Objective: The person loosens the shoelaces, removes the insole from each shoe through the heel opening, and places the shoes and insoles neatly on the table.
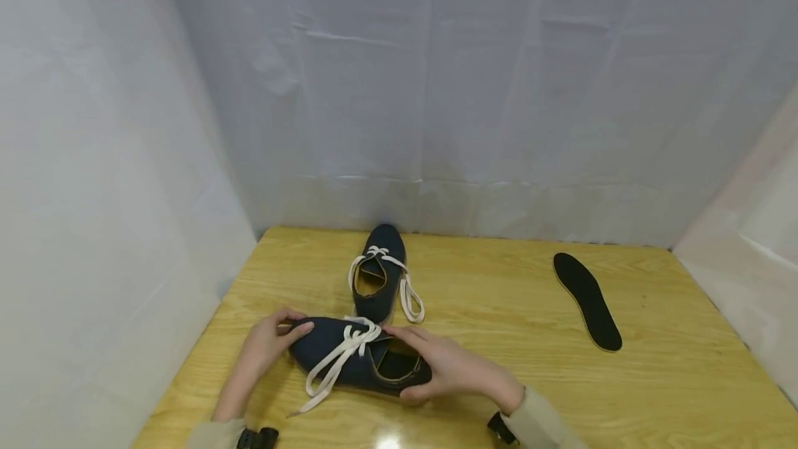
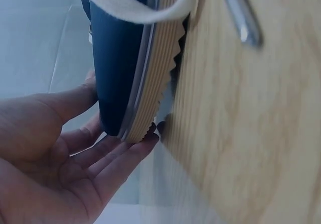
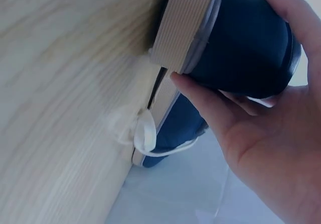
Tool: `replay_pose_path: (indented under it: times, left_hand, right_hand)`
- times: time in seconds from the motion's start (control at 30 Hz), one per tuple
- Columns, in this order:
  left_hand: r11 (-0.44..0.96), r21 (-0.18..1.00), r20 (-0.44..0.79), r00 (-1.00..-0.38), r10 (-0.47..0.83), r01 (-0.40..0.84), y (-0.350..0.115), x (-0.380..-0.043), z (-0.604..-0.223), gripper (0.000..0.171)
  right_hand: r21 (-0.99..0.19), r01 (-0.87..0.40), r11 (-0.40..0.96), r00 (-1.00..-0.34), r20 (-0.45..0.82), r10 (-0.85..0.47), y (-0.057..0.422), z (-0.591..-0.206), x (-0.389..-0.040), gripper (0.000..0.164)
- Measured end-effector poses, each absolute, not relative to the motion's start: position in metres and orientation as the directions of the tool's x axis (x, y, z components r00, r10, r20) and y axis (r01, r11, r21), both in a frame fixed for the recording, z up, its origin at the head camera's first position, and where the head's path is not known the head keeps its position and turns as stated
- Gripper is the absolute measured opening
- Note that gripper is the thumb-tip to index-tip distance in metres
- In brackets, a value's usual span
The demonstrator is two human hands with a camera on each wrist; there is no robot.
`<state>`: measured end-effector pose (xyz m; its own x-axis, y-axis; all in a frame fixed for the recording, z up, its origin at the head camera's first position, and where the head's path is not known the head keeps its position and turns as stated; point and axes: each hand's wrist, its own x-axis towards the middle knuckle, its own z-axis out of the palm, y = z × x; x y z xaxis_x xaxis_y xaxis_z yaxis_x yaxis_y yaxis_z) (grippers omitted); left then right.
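Observation:
A navy lace-up shoe (image 1: 337, 355) with loose white laces (image 1: 337, 359) lies sideways near the front of the table, its toe to the left. My left hand (image 1: 268, 341) grips the toe, the thumb over the upper and the fingers round the sole's end, as the left wrist view shows. At the heel, my right hand (image 1: 451, 366) holds the shoe with thumb and fingers on either side of the opening. The ribbed tan sole (image 2: 155, 68) is close over the table. Behind it stands the matching shoe (image 1: 385, 283), toe pointing away, its laces hanging to the right.
A black insole (image 1: 587, 300) lies flat on the right half of the wooden table (image 1: 486, 296). Pale sheeting (image 1: 424, 102) hangs behind the table and along both sides. Dark bands (image 1: 257, 438) sit on both wrists.

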<state>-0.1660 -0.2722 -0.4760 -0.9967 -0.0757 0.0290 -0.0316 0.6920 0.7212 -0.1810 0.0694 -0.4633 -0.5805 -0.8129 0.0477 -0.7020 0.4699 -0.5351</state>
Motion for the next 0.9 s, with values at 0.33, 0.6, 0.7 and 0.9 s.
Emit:
replay_pose_path:
  times: [0.33,0.6,0.7,0.9]
  left_hand:
    - [0.714,0.699,0.036,-0.996,-0.078,-0.031,-0.267,-0.163,-0.477,0.031]
    - [0.739,0.673,0.051,-0.995,-0.08,-0.025,-0.257,-0.162,-0.476,0.032]
    - [0.762,0.648,0.079,-0.994,-0.08,-0.01,-0.252,-0.16,-0.474,0.032]
    - [0.774,0.625,0.172,-0.985,-0.008,0.103,-0.244,-0.155,-0.473,0.024]
  right_hand:
    - [-0.588,-0.672,0.451,-0.56,0.005,-0.829,0.086,-0.461,-0.188,0.097]
    - [-0.598,-0.672,0.437,-0.549,0.007,-0.836,0.095,-0.462,-0.191,0.095]
    - [-0.599,-0.675,0.43,-0.545,0.012,-0.838,0.098,-0.463,-0.192,0.095]
    - [-0.599,-0.678,0.426,-0.547,0.024,-0.837,0.102,-0.462,-0.191,0.093]
